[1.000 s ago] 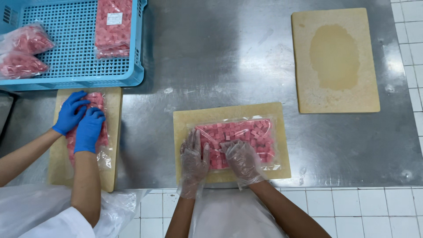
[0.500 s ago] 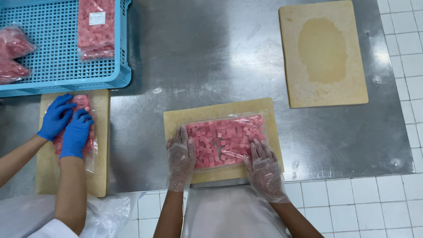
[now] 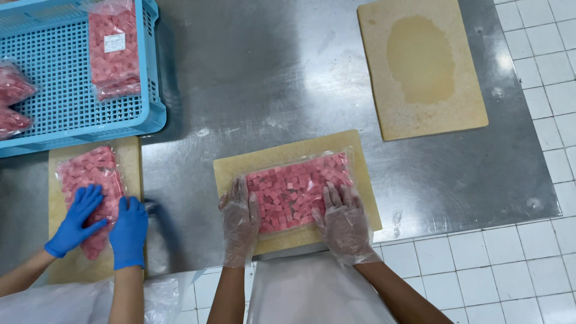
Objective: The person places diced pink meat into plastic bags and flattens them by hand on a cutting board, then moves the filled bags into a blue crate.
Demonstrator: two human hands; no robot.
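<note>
1. Shiny metal table (image 3: pixel 270 78) fills the view, and white floor tiles (image 3: pixel 510 264) run along its near edge and right side.
2. Your clear bag of pink cubes (image 3: pixel 297 189) lies flat on a tan board (image 3: pixel 240 168) near the table's front edge. The board's near side hangs a little past that edge.
3. Your left hand (image 3: pixel 240 219), in a thin clear glove, lies flat with fingers spread on the bag's left end. It pinches nothing.
4. Your right hand (image 3: pixel 343 217), gloved the same, presses flat on the bag's lower right part, fingers spread too.
5. At the far left sits a blue crate (image 3: pixel 60 72) with holes. One flat bag of pink cubes (image 3: pixel 113 48) lies inside it, and more pink bags (image 3: pixel 12 99) sit at its left side.
6. Just in front of the crate, another person's two blue-gloved hands (image 3: pixel 102 225) press a second pink bag (image 3: pixel 90 180) on a second board (image 3: pixel 129 159).
7. A third board (image 3: pixel 420 66), bare with a darker stain, lies at the far right, well apart from your bag.
8. Bare metal lies open between your board and the crate, and between your board and the stained board.
</note>
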